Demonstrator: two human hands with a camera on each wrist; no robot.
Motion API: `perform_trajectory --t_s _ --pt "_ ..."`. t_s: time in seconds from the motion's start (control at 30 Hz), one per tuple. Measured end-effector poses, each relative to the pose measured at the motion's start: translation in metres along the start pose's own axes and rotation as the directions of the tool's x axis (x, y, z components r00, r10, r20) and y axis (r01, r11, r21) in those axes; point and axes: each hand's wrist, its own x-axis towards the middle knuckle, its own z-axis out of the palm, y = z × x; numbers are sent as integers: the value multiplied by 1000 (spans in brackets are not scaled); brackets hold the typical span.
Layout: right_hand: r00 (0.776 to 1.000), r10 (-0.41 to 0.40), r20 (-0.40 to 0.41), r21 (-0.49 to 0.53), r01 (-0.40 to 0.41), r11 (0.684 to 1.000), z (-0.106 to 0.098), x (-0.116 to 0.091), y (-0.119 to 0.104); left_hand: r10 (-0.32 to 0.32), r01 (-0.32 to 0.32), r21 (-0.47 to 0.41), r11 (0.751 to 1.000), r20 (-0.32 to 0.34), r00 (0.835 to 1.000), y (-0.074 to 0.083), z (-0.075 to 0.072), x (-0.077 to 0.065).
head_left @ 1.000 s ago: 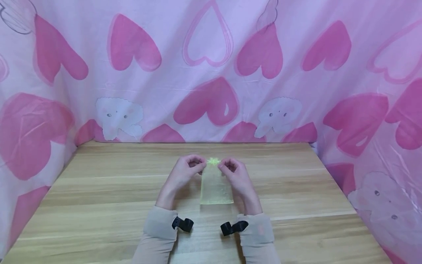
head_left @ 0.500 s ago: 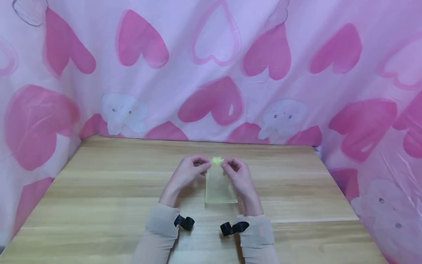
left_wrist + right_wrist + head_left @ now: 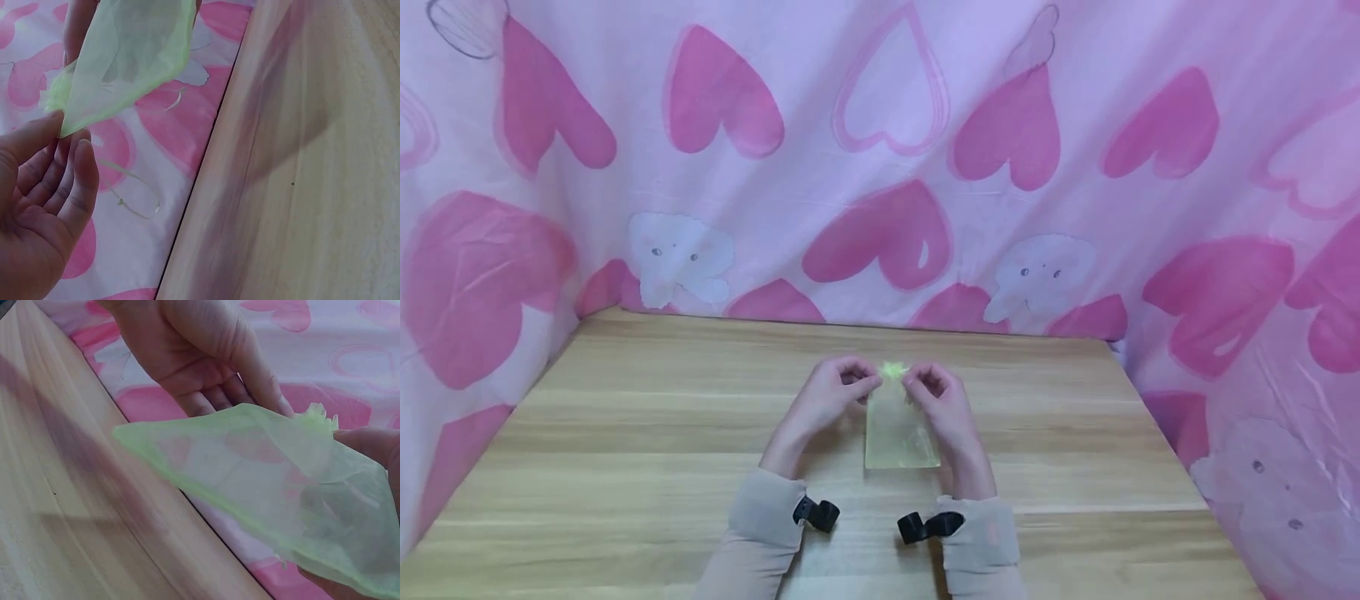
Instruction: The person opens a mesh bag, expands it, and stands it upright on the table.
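In the head view, a small sheer yellow-green bag (image 3: 898,433) is held above the wooden tabletop (image 3: 647,458), near its middle. The ruffled mouth (image 3: 892,369) is turned toward the far edge, and the flat bottom toward the person. The bag is pinched beside the mouth by the left hand (image 3: 833,392) on one side and by the right hand (image 3: 942,402) on the other. A black device is seen at each wrist, beside a beige sleeve (image 3: 766,512). The tabletop is backed by a pink cloth (image 3: 880,200) printed with hearts.

In the left wrist view, an edge of the bag is clamped between the thumb and fingertips of the left hand. Below them, a thin cord (image 3: 157,203) is seen hanging in a loop. A shadow is cast on the tabletop.

In the right wrist view, the left thumb is set against the bag beside the ruffle. The right hand is largely covered by the sheer fabric.
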Motion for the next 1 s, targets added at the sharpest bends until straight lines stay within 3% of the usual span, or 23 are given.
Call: perform_trajectory --t_s 0.27,0.63,0.7,0.9,1.0 --pt "999 -26 20 -28 26 999 -3 -1 1 8 -8 4 1000 16 1000 2 0 -4" --pt "1000 -21 8 -106 21 994 -3 -3 1 25 -25 -15 1000 -27 999 -2 0 -8" --pt "1000 6 2 -105 -6 994 -3 -1 4 5 -6 -18 1000 -35 999 -4 1 -7" --pt "981 191 -27 91 -188 978 -2 8 14 -46 45 -18 999 -58 997 -9 0 0" --pt "979 203 -19 95 -200 975 1 11 21 -58 57 -9 998 -56 997 -14 -2 2"
